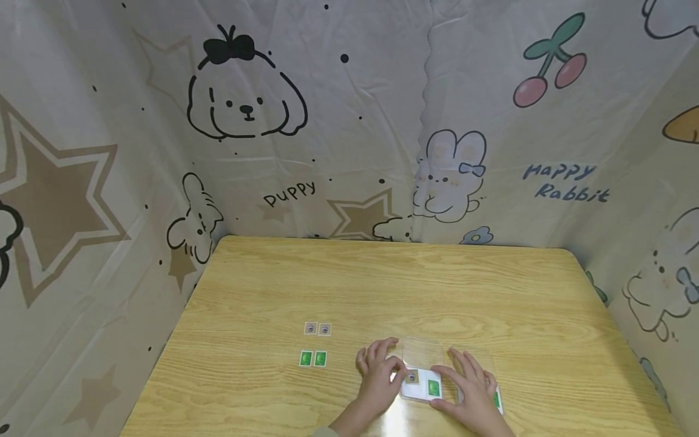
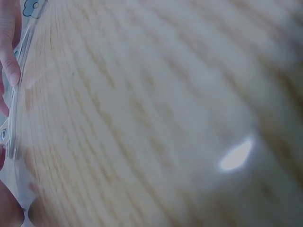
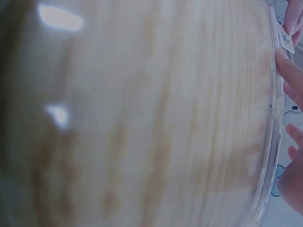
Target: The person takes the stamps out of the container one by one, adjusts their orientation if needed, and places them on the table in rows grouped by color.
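Observation:
In the head view, my left hand [image 1: 378,377] pinches a small square card [image 1: 412,377] with a brown picture between thumb and finger. It holds the card at the upper left of a white-bottomed clear plastic case [image 1: 419,392]. The right wrist view shows the card [image 3: 286,39] tilted over the case's edge, with fingertips on it. A small green card [image 1: 434,388] lies at the case's right side. My right hand [image 1: 471,388] holds that side, thumb at the near corner and forefinger at the far one. The case's clear lid [image 1: 423,351] lies folded open away from me.
A second clear case with a green card [image 1: 497,399] sits partly hidden under my right hand. Left of my hands, two brown picture cards [image 1: 318,329] lie side by side, with two green cards [image 1: 313,359] nearer me. Printed curtains surround the wooden table [image 1: 246,285].

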Tool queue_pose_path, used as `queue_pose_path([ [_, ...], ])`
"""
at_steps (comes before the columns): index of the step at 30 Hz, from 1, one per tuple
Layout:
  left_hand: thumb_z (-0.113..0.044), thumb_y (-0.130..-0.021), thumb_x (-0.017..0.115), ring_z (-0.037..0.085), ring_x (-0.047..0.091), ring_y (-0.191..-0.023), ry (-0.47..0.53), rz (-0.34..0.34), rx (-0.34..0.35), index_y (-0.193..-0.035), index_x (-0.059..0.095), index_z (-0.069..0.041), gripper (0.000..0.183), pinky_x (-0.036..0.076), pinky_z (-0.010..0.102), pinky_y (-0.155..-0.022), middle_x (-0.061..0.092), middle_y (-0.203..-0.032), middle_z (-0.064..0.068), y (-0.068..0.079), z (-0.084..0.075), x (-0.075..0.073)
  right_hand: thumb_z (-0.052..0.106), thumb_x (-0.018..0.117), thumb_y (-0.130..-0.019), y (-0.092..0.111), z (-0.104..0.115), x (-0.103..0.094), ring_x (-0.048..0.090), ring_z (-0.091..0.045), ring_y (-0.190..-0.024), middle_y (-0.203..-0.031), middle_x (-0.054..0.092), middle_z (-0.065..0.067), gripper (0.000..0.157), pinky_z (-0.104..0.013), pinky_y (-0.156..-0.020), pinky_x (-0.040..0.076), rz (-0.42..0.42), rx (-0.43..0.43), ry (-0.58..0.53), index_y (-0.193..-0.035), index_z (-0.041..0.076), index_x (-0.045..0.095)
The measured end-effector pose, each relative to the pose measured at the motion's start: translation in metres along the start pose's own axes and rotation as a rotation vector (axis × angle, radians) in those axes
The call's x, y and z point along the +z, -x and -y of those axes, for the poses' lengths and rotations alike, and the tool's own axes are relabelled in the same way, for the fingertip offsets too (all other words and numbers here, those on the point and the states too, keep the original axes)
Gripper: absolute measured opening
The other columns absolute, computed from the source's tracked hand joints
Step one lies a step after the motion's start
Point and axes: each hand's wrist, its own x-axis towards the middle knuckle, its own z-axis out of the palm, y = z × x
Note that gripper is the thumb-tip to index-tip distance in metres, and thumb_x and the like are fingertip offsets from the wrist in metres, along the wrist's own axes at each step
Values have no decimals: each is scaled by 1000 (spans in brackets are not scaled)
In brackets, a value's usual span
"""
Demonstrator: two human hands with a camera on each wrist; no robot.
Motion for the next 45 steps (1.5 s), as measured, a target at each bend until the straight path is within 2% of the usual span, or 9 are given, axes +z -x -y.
queue_pose_path([
  [18, -25, -77, 64, 27, 29, -122, 56, -19, -37, -71, 63, -19, 9, 4, 59, -97, 45, -130, -2, -2, 4, -3, 45, 76, -62, 0, -2, 0, 20, -49, -120, -136, 35, -21, 58, -75, -81, 8, 4, -12, 4, -112, 20, 61],
  [23, -26, -74, 67, 29, 29, -122, 60, -44, -44, -68, 63, -21, 9, 4, 57, -96, 45, -130, -2, -3, 7, -4, 44, 76, -62, 0, -2, 0, 20, -50, -120, -136, 35, -21, 58, -75, -81, 7, 4, -15, -4, -113, 19, 60],
  [36, -21, -72, 68, 29, 24, -125, 119, -32, -148, -65, 62, -21, 10, 0, 58, -98, 44, -132, -3, -7, 10, -17, 44, 75, -63, 0, 1, -1, 19, -50, -121, -136, 35, -21, 57, -75, -81, 7, 23, 11, -7, -112, 19, 61],
  [45, -20, -72, 68, 31, 24, -125, 95, -31, -161, -65, 62, -21, 10, 1, 60, -98, 43, -132, -4, -9, 15, -20, 43, 75, -63, 0, 1, -1, 20, -50, -120, -135, 35, -21, 56, -75, -80, 7, 22, 7, -10, -111, 19, 61],
])
